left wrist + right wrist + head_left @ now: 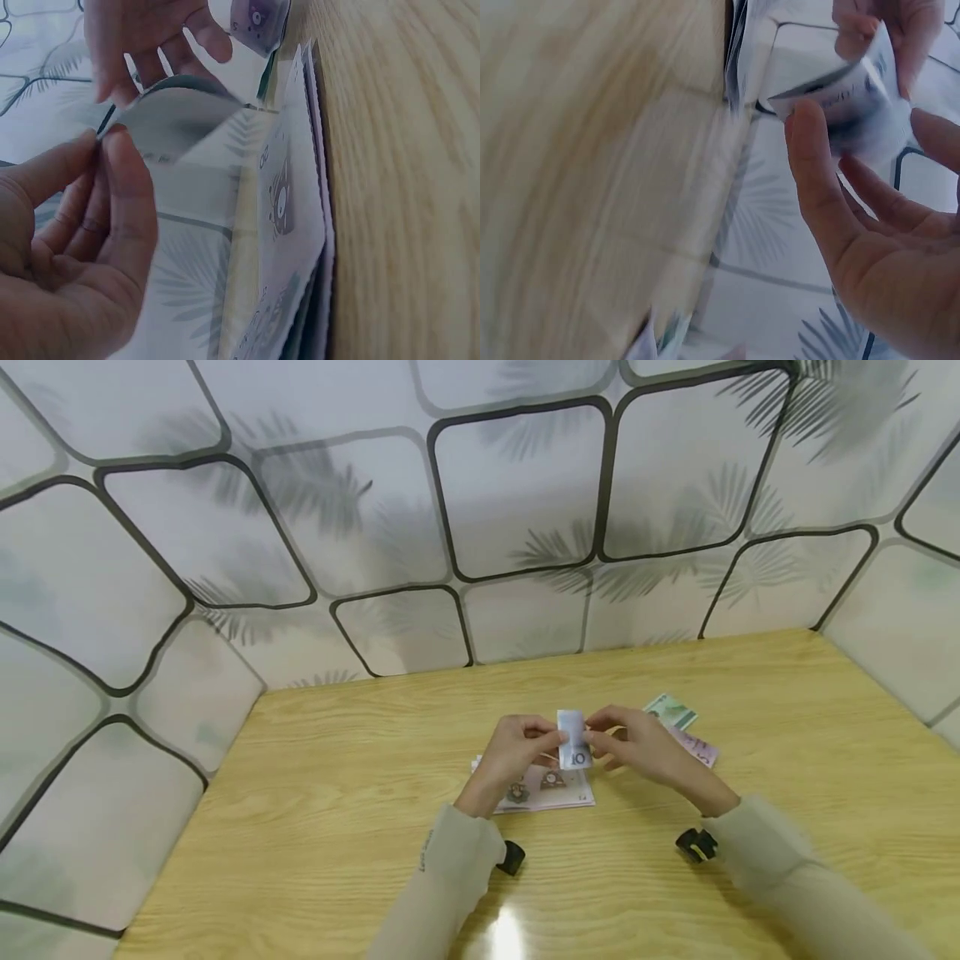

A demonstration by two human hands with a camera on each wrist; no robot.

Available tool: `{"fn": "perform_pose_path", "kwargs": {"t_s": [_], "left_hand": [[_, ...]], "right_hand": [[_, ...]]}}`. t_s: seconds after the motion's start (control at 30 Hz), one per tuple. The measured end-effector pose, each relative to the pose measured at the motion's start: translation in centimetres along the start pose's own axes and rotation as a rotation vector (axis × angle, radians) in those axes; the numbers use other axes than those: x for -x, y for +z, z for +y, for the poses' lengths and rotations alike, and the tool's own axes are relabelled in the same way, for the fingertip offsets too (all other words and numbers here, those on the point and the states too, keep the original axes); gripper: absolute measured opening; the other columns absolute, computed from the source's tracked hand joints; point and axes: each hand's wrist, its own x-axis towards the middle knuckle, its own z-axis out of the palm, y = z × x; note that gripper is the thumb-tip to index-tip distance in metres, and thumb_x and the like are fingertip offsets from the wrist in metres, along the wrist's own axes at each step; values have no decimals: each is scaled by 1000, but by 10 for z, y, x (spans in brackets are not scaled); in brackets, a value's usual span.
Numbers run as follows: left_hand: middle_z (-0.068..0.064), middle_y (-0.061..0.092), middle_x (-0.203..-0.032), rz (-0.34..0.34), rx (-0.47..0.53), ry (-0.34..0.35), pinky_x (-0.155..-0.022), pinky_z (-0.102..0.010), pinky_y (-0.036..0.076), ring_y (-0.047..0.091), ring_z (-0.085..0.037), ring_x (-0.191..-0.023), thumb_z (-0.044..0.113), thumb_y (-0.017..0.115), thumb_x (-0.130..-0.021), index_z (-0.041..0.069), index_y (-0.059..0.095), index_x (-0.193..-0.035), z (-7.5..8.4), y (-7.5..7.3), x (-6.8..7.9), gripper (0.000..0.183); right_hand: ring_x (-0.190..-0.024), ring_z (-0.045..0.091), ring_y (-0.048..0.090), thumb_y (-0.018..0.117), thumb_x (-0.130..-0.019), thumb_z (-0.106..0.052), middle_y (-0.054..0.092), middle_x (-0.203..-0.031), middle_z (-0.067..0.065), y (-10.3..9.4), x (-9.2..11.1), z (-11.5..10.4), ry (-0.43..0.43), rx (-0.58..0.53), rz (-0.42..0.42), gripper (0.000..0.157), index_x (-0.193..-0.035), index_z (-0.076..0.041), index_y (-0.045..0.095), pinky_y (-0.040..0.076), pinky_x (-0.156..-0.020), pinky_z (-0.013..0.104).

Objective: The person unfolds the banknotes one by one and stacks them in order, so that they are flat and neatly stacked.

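A small pale banknote (573, 752) printed with a 10 is held up over the table between both hands. My left hand (513, 747) pinches its left edge between thumb and fingertips. On the other side, my right hand (637, 745) has its thumb and fingertips at the right edge. Seen from the right wrist, the note (855, 105) is bent into a curve between thumb and index finger. Under the left hand lies a stack of pinkish banknotes (558, 789), partly covered by that hand; its layered edges show in the left wrist view.
Beyond the right hand, a green banknote (678, 712) and a purple banknote (696, 747) marked 5 lie on the wooden table (337, 827), partly overlapped by that hand in the head view. A patterned cloth wall (517, 493) stands behind the table. Dark wrist devices (512, 857) sit below the sleeves.
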Motion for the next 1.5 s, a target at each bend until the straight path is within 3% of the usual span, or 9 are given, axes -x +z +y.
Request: {"fn": "perform_pose_path", "kwargs": {"t_s": [0.23,0.43,0.63,0.83,1.07,1.23,1.37,1.5], "left_hand": [[-4,69,-85,-78,40,92,-74,-34,62,66,-12,-70,3,65,-99,-12,70,-101,3,2,7,16],[-1,69,-84,-90,84,142,-73,-30,61,66,-10,-69,1,61,-101,-15,68,-101,-1,0,11,18],[-1,68,-82,-81,101,151,-75,-31,60,66,-11,-71,5,64,-101,-13,68,-100,-1,1,7,19],[-4,68,-84,-4,-11,152,-74,-35,61,64,-12,-72,8,64,-101,-9,68,-103,1,-14,14,17],[-7,69,-83,58,-137,175,-72,-39,62,63,-11,-68,1,64,-99,-9,65,-113,1,-33,22,17],[-10,68,-82,119,-151,172,-69,-38,62,63,-13,-66,-2,64,-98,-8,62,-118,-1,-44,27,21],[-8,68,-80,120,-147,155,-68,-34,62,64,-15,-68,-3,64,-98,-8,61,-116,-5,-48,29,19],[-7,67,-80,117,-151,149,-66,-34,62,63,-15,-67,-4,62,-98,-7,61,-114,-6,-52,31,17]], "right_hand": [[-102,33,68,58,-105,-9,61,-122,30,12,0,0,-18,-170,-112,41,-134,18,48,62,-75,41],[-107,33,66,56,-106,-16,61,-123,30,17,-2,-4,-42,-292,-193,47,-135,20,45,61,-79,43],[-107,29,66,54,-106,-11,58,-126,31,9,-1,-5,-10,-324,-180,47,-138,21,41,61,-82,44],[-101,27,67,44,-104,0,58,-125,31,1,0,-4,80,-321,-89,42,-140,21,39,61,-81,41],[-93,23,66,44,-102,5,60,-113,26,-4,-1,1,144,-274,17,27,-124,21,49,62,-74,38],[-87,22,69,47,-101,7,67,-108,25,-7,-3,6,177,-276,23,27,-124,19,45,63,-71,37],[-76,24,71,47,-99,9,70,-104,26,-8,-2,9,192,-277,8,34,-130,17,37,62,-65,37],[-68,24,67,47,-100,7,70,-92,17,-7,-4,8,176,-250,-3,33,-130,15,37,62,-62,37]]}}
